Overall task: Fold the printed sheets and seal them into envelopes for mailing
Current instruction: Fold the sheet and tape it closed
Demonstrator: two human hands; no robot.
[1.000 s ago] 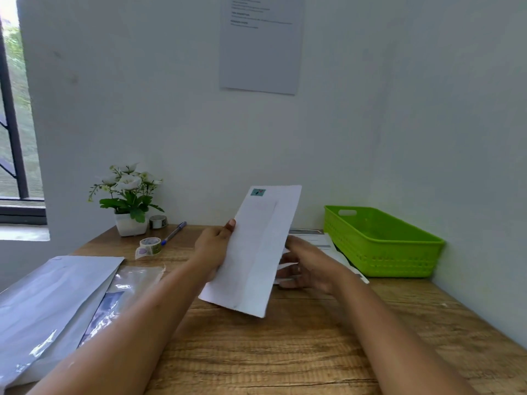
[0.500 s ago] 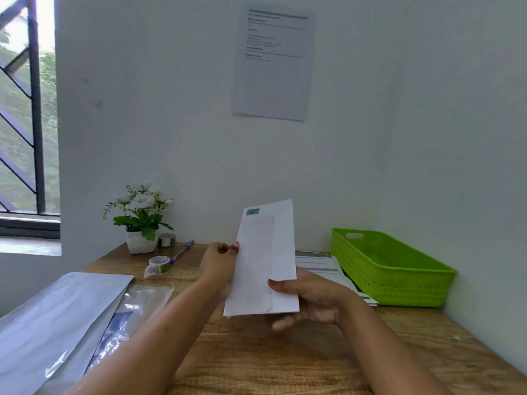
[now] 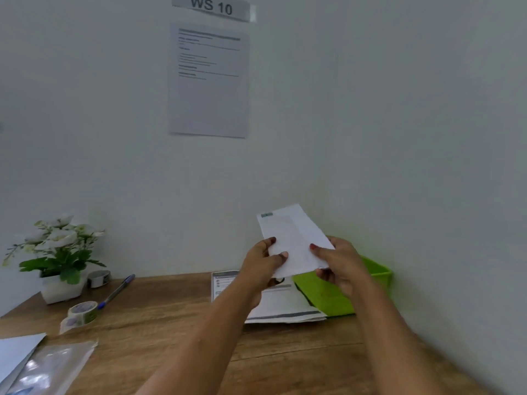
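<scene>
A white envelope [image 3: 293,240] with a small green stamp at its top corner is held upright in the air, above the near end of the green basket [image 3: 336,295]. My left hand [image 3: 262,266] pinches its lower left edge with thumb in front. My right hand [image 3: 342,263] grips its lower right edge, thumb on the front face. A stack of printed sheets [image 3: 279,306] lies flat on the wooden desk [image 3: 171,323] beneath my hands, partly hidden by my left forearm.
A potted white flower [image 3: 57,252], a small tape roll [image 3: 98,278], a blue pen [image 3: 117,290] and a patterned tape roll [image 3: 81,312] sit at the left back. Clear plastic sleeves and a white packet [image 3: 37,363] lie at the near left. Walls close the back and right.
The envelope has moved right and up, from over the desk to above the basket. My right hand shifted from its lower edge to its right side. The view tilted upward.
</scene>
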